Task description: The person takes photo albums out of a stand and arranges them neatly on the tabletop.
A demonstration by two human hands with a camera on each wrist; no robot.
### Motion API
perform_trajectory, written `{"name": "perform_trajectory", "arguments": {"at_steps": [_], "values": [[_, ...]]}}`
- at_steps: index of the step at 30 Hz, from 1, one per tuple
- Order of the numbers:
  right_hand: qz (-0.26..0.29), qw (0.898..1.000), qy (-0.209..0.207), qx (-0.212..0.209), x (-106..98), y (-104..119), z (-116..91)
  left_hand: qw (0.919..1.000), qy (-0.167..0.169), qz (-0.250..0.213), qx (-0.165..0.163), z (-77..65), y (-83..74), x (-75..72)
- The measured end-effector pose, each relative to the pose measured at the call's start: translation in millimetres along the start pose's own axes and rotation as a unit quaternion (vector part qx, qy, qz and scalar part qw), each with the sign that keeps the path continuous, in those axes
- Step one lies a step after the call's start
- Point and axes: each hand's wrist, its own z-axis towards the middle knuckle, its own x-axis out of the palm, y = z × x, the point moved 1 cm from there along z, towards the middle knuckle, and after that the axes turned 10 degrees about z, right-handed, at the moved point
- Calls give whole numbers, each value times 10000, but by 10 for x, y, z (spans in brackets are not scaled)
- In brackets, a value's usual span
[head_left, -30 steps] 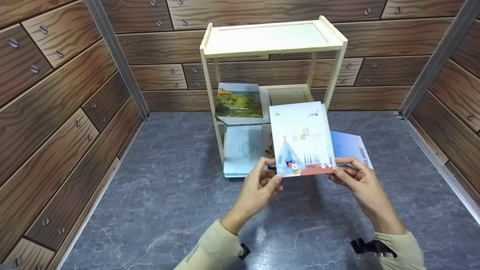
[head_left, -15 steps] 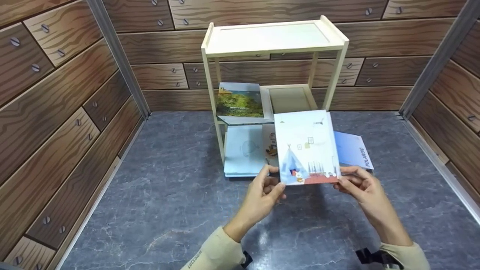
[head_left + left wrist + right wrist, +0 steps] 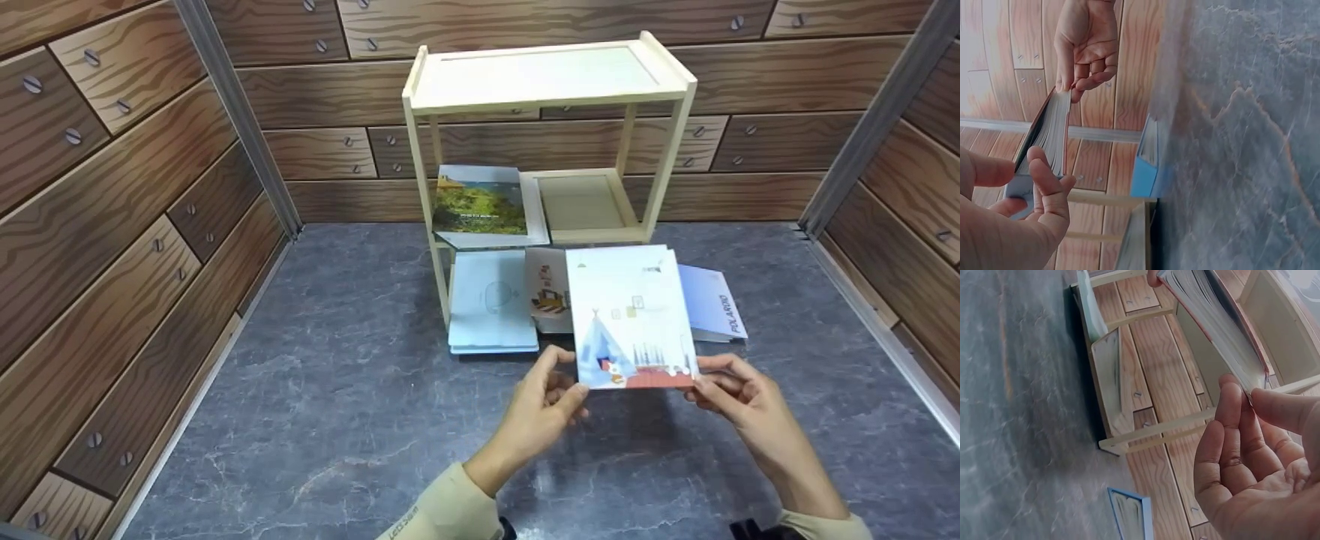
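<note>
A book (image 3: 634, 315) with a white cover, a blue tent and a red strip is held up in front of the shelf. My left hand (image 3: 544, 409) pinches its lower left corner, and my right hand (image 3: 750, 405) pinches the lower right corner. Seen from the left wrist, the book's page edges (image 3: 1055, 129) face the camera, with my left fingers (image 3: 1044, 185) at the near end. In the right wrist view my right thumb (image 3: 1283, 408) and fingers grip the corner of the book (image 3: 1219, 332), whose pages fan slightly.
A pale wooden shelf (image 3: 540, 79) stands behind. On its middle level lies a book with a landscape cover (image 3: 480, 206). Lower down are a light blue book (image 3: 491, 300) and one with a digger picture (image 3: 549, 289). A blue POLAROID book (image 3: 712, 304) lies on the marbled floor (image 3: 337, 375) at right.
Both hands have brought the book down and to the right, toward me. More of the shelf's middle level and the digger book now show. The grip on the corners stays the same.
</note>
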Motion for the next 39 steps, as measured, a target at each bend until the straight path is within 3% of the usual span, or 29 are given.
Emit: {"name": "perform_trajectory", "arguments": {"at_steps": [23, 32, 39], "values": [[-750, 9901, -41, 1185, -305, -150, -152, 9970, 361, -21, -686, 0, 115, 248], [-586, 9923, 592, 917, -471, -229, -198, 9935, 459, -34, -1037, 8, 152, 359], [-578, 9886, 697, 1202, -573, -265, -233, 9929, 454, 197, -1086, 42, 161, 447]]}}
